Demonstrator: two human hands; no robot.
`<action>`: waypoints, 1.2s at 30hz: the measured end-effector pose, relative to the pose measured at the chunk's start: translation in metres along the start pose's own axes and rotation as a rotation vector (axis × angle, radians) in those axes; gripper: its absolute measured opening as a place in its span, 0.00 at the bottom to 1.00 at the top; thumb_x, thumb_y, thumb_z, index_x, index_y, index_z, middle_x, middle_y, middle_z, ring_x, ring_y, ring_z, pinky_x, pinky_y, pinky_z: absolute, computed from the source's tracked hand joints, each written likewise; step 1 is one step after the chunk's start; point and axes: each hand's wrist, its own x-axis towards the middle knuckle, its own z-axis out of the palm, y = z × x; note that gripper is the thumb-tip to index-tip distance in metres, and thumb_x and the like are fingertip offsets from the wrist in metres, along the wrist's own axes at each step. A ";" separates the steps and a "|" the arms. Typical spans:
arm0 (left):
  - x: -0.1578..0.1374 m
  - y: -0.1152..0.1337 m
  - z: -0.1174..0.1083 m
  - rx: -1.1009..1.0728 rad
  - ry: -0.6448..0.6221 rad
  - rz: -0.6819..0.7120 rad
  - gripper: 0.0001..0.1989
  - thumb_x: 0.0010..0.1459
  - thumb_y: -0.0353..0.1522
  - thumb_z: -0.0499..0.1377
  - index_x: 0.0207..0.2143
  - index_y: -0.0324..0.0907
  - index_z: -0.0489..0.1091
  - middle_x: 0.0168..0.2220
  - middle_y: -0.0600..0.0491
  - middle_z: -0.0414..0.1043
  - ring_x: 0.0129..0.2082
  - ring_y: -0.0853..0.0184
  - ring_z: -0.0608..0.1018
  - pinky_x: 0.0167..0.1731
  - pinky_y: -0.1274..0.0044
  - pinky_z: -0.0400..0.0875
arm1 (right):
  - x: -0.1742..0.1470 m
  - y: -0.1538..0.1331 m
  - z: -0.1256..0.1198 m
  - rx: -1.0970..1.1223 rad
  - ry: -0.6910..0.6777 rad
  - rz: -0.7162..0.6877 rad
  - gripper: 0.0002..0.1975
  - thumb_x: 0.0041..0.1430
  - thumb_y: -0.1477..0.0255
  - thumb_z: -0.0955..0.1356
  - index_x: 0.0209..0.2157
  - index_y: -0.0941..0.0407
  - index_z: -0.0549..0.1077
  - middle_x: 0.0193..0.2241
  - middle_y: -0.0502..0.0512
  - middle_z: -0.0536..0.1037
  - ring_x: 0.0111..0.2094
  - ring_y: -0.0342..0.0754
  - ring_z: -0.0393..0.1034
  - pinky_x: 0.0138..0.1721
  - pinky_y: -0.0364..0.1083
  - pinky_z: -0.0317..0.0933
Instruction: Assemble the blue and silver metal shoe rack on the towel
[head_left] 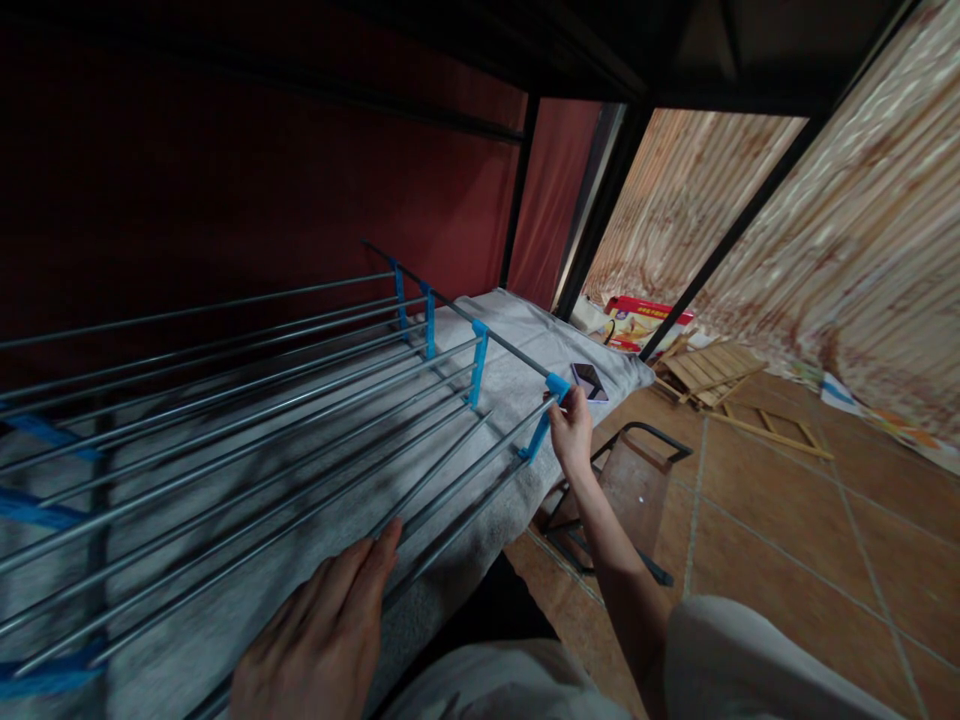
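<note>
A rack of grey metal rods (255,410) joined by blue plastic connectors (478,365) lies across a grey blanket (540,320). At its near right corner, my right hand (574,430) pinches the rod end beside a blue connector (558,386). Lower down, my left hand (322,630) has its fingers closed over a slanting rod (442,465); the underside of this hand is hidden. That rod's far end lies at an angle to its neighbours, near a crossbar. A phone (589,382) rests on the blanket just past my right hand.
Black frame posts (600,215) and an overhead panel enclose the blanket. Beside it on the tiled floor (787,530) is a low brown seat with a black frame (634,490). Wooden slats (712,370) and a red-yellow box (645,320) lie farther off, before a patterned curtain (847,220).
</note>
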 end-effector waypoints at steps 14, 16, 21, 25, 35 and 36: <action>-0.002 0.002 -0.001 -0.022 -0.057 -0.054 0.19 0.68 0.27 0.51 0.59 0.44 0.66 0.43 0.53 0.79 0.35 0.66 0.80 0.33 0.73 0.69 | -0.002 -0.002 0.001 -0.001 0.002 -0.010 0.06 0.57 0.66 0.65 0.35 0.52 0.65 0.29 0.49 0.71 0.32 0.47 0.66 0.34 0.45 0.63; -0.001 0.003 -0.002 -0.028 -0.059 -0.054 0.20 0.67 0.26 0.51 0.59 0.44 0.66 0.44 0.53 0.79 0.36 0.67 0.80 0.34 0.74 0.70 | -0.002 -0.002 0.001 -0.001 0.000 -0.007 0.06 0.57 0.66 0.65 0.35 0.53 0.65 0.30 0.50 0.72 0.32 0.47 0.67 0.35 0.45 0.64; -0.002 0.003 -0.001 -0.012 -0.047 -0.048 0.20 0.67 0.26 0.51 0.59 0.44 0.66 0.44 0.52 0.79 0.35 0.66 0.80 0.34 0.73 0.70 | -0.005 -0.003 0.001 -0.012 -0.002 -0.007 0.08 0.58 0.65 0.65 0.38 0.53 0.66 0.32 0.50 0.73 0.34 0.47 0.69 0.37 0.46 0.66; -0.003 0.003 0.000 0.000 -0.077 -0.030 0.21 0.66 0.25 0.53 0.60 0.43 0.65 0.44 0.51 0.79 0.36 0.65 0.80 0.34 0.73 0.71 | -0.007 -0.001 0.000 -0.006 -0.017 0.005 0.10 0.58 0.65 0.65 0.41 0.53 0.67 0.35 0.52 0.75 0.35 0.47 0.70 0.39 0.48 0.67; 0.006 0.017 -0.005 0.028 -0.127 -0.097 0.23 0.60 0.18 0.53 0.57 0.38 0.66 0.41 0.50 0.77 0.38 0.64 0.78 0.38 0.72 0.72 | -0.004 0.008 -0.006 -0.017 0.003 -0.006 0.14 0.54 0.64 0.68 0.40 0.55 0.69 0.38 0.56 0.78 0.38 0.48 0.74 0.41 0.47 0.68; 0.007 0.019 -0.006 0.046 -0.152 -0.102 0.24 0.59 0.17 0.53 0.57 0.38 0.66 0.41 0.50 0.76 0.38 0.64 0.78 0.37 0.71 0.72 | -0.004 0.009 -0.007 -0.020 0.008 -0.013 0.14 0.53 0.64 0.68 0.41 0.56 0.69 0.39 0.56 0.78 0.39 0.48 0.75 0.41 0.48 0.68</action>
